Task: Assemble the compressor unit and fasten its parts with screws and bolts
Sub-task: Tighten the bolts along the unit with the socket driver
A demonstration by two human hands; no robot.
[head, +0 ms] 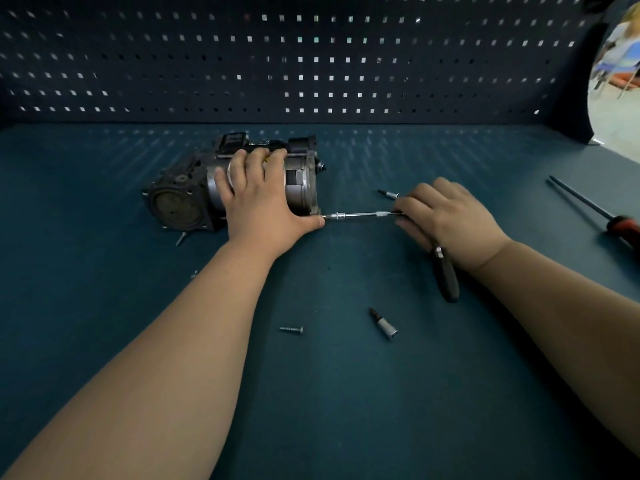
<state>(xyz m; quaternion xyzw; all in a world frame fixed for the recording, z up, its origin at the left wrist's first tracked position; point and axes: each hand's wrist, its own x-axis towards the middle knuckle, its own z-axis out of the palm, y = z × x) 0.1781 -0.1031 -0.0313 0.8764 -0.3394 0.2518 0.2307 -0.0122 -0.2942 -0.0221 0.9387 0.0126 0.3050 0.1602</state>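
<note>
The compressor [180,202] lies on its side on the tabletop [311,393], left of centre and near the pegboard [277,64]. Its long axis runs left to right, roughly along the pegboard; the dark round cover faces left and a little toward the person, and the flanged metal end faces right. The left hand [263,199] is draped over the metal barrel, fingers curled over the top and thumb at the lower right edge, most likely to stop the body rolling or sliding under the tool's push. The right hand [446,220] is closed round a driver [360,214], whose thin shaft lies level and in line with the long axis, its tip at the flange's lower corner; it seems to sit on a fastener there, though the head is too small to make out. A loose screw [291,329] and two bits [385,323] lie within reach, apart from the unit. A screwdriver [595,211] rests at far right.
</note>
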